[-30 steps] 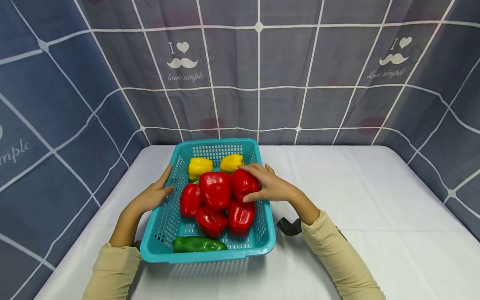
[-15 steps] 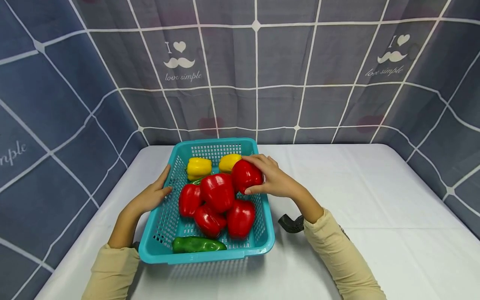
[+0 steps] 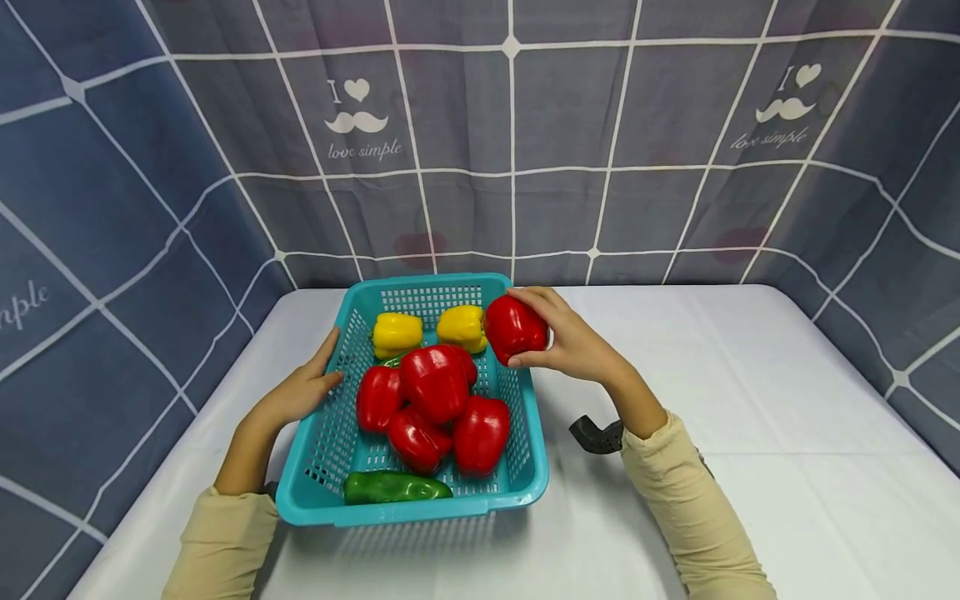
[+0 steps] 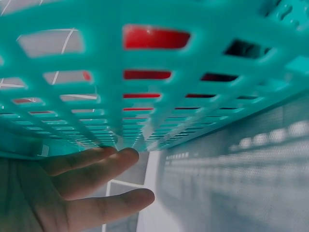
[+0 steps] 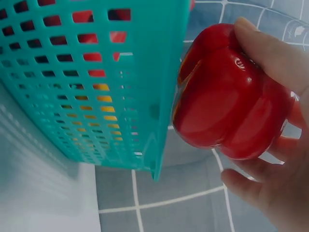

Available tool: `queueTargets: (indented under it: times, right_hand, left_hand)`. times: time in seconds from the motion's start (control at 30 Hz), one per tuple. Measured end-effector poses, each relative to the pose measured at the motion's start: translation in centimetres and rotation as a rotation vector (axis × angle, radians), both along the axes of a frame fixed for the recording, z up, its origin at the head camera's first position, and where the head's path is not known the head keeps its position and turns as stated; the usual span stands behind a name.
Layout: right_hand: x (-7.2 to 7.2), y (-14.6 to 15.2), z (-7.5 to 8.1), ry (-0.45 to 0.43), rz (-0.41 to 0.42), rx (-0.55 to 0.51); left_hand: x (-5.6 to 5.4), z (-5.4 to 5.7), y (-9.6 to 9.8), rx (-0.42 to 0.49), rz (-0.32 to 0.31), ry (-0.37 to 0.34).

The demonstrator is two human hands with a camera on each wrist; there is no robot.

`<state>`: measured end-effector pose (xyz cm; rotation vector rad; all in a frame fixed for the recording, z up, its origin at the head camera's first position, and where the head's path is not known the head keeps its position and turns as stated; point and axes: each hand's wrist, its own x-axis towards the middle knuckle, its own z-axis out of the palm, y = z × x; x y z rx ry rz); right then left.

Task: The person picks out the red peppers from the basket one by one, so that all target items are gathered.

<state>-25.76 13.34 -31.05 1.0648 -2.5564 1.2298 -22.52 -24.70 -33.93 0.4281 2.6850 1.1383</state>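
So the right hand [image 3: 573, 346] had its fingers wrapped around a red pepper [image 3: 515, 328], held up in the air right over the basket's [image 3: 335, 492] right rim, clear of the pile. The left hand [image 3: 300, 393] was lying flat and relaxed against the basket's left wall, fingers straight, not gripping anything.

Risk-wise, that pepper looked glossy and pretty fat for the hand, so I figured it could slip out and either drop back onto the other red peppers [image 3: 435, 408] or bounce off the rim onto the worktop [image 3: 712, 375]. The heap looked loosely stacked too, so a bump could've sent one rolling toward the yellow peppers [image 3: 429, 330]. And with the left hand only resting there, a knock on the rim might've shoved the basket sideways.
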Motion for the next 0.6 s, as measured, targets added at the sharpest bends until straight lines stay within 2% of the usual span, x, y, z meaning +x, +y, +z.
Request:
queueTargets:
  times: [0.33, 0.6]
  right_hand:
    - [-0.5, 1.7, 0.3, 0.026, -0.068, -0.003]
    - [-1.1, 2.9, 0.4, 0.008, -0.131, 0.007]
  left_hand:
    - [-0.1, -0.2, 0.0, 0.008, -0.006, 0.0]
    - [-0.1, -0.3, -0.1, -0.006, -0.005, 0.01]
